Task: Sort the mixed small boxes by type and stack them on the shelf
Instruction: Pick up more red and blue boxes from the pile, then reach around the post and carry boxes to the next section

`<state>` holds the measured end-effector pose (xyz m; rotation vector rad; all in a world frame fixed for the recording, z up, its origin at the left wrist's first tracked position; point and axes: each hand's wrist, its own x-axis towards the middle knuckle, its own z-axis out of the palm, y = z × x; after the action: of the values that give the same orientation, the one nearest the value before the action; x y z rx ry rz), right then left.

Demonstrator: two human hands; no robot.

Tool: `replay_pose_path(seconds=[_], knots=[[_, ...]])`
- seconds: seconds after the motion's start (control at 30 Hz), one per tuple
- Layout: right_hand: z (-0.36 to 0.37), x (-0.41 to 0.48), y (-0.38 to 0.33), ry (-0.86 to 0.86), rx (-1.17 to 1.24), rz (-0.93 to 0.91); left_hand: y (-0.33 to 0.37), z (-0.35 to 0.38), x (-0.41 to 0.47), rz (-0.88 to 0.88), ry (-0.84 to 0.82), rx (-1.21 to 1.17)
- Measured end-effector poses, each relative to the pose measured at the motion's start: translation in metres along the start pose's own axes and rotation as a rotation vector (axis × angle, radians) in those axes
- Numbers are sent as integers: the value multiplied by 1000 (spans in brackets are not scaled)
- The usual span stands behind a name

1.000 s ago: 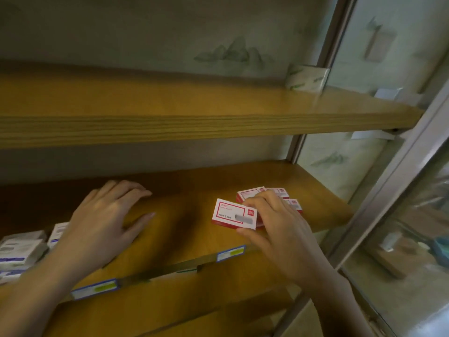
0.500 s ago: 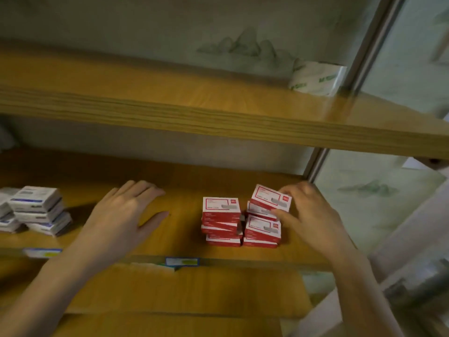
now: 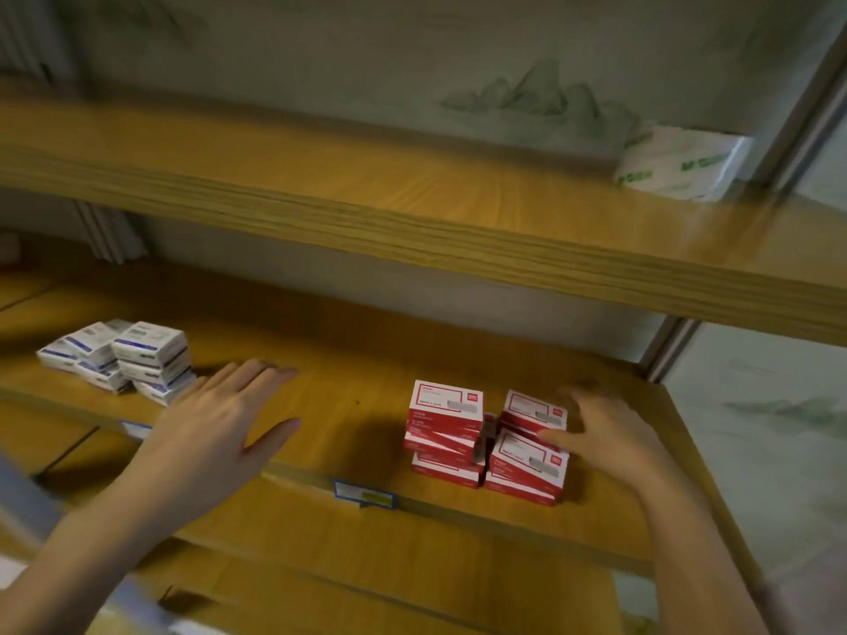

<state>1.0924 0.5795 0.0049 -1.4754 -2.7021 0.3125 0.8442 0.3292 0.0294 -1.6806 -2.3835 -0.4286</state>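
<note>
Stacked red boxes (image 3: 486, 442) on the shelf (image 3: 348, 387), against the right hand (image 3: 609, 433).
We find the right thumb touching the red boxes; its fingers are blurred, so we cannot tell whether they grip. The left hand (image 3: 215, 433) is spread flat, fingers straight, holding nothing. The blue boxes (image 3: 123, 359) are piled just left of its fingertips. A label (image 3: 364, 493) sits between the hands.

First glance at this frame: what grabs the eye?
The red-and-white boxes stacked at the right of the middle shelf stand out first, with the right hand against them, thumb on the nearest stack. Blur hides whether it grips. Blue-and-white boxes are piled at the far left, and the left hand lies open, fingers spread, between the two piles.
</note>
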Motion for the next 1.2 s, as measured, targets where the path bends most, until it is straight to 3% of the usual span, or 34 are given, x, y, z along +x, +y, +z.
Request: replay_pose_path(seconds=[0.17,0.37,0.67,0.9,1.2], knots=[[-24,-23,-38,227,12,-170,-14,-6,-13,-86,27,-4],[-41,-46,-129,206,106,-568,-52,-22,-39,-146,75,25],[-18,-64,-302,177,120,-946,-154,-67,-131,-388,193,73],[21,-101,-434,62,193,-1065,-238,-103,-203,-516,179,108],[75,-151,-583,-14,261,-1143,-331,-144,-271,-552,141,207]])
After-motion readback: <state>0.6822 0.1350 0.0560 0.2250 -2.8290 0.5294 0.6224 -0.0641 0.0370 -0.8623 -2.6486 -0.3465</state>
